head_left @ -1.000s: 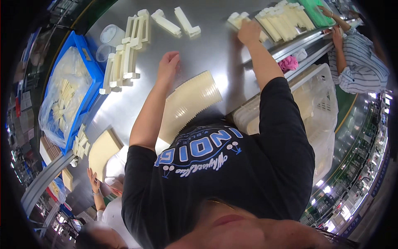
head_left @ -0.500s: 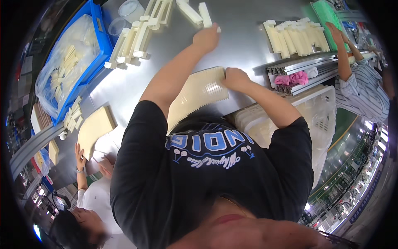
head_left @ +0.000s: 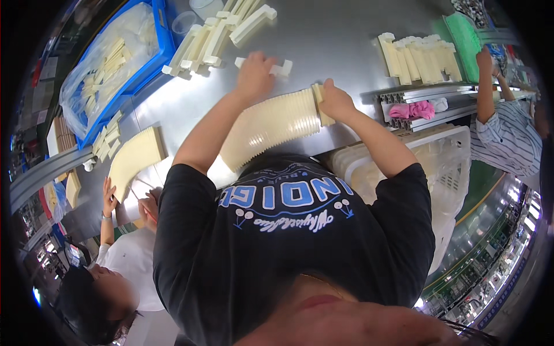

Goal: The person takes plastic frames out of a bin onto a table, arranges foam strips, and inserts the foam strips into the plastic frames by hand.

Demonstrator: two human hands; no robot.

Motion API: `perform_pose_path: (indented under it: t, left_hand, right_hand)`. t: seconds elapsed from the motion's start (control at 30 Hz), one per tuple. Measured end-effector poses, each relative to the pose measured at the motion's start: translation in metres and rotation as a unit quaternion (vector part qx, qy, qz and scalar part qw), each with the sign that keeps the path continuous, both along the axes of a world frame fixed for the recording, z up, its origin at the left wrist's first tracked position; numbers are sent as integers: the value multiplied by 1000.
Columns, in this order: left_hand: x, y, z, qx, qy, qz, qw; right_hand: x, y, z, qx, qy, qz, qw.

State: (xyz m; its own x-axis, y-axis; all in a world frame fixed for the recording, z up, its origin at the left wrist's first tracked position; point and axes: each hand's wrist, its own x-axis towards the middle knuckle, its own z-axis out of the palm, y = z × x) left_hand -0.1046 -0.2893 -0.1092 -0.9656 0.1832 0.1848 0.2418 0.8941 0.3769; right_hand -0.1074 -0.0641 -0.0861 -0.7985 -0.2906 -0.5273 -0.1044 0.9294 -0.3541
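Observation:
A curved row of thin cream-coloured pieces (head_left: 271,128), ridged along its front edge, lies on the metal table right in front of me. At its right end my right hand (head_left: 337,102) grips a flat cream end piece (head_left: 324,105), slightly offset from the row. Beyond the row, my left hand (head_left: 255,76) is closed over a cream bar with block-shaped ends (head_left: 282,68), whose two ends show on either side of the hand. Its fingertips are partly hidden. Another such bar (head_left: 253,25) lies just beyond, beside a pile of similar bars (head_left: 203,41).
A blue crate (head_left: 164,40) with bagged cream pieces stands at left. More bars (head_left: 418,57) lie at far right near metal rails (head_left: 427,92) with a pink cloth (head_left: 412,110). White plastic baskets (head_left: 404,153) sit at right. Co-workers are at both sides; the left one handles another curved row (head_left: 138,153).
My left hand has come nearer and leftward, bringing a bar from the far side of the table. The end piece at my right hand now stands out from the row.

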Motion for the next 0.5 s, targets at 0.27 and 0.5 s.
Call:
perform_pose_path:
  t: [0.27,0.5]
  left_hand:
    - [-15,-35,-15,-70,27,-83,994]
    - [-3,3,40,730,-363,93,571]
  right_hand:
    - [-16,23,-19,-88,30,-27,995]
    - [-23,7,46,-424,-299,-161,840]
